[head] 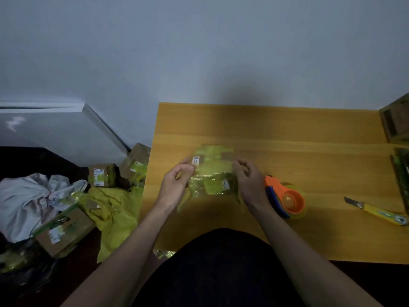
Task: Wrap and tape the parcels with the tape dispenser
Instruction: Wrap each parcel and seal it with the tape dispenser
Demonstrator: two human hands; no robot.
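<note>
parcel in yellow-green wrap between hands

Smooth, matt, yellow-orange wood-grain tabletop; small brown cardboard parcel under glossy, crinkled yellow-green tape; orange-and-blue plastic tape dispenser; yellow plastic-handled utility knife, metal blade.

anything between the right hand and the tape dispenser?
Nothing visible. The tape dispenser lies on the table just right of the right hand, its near end partly behind that wrist. Both the right hand and the left hand are at the parcel.
</note>
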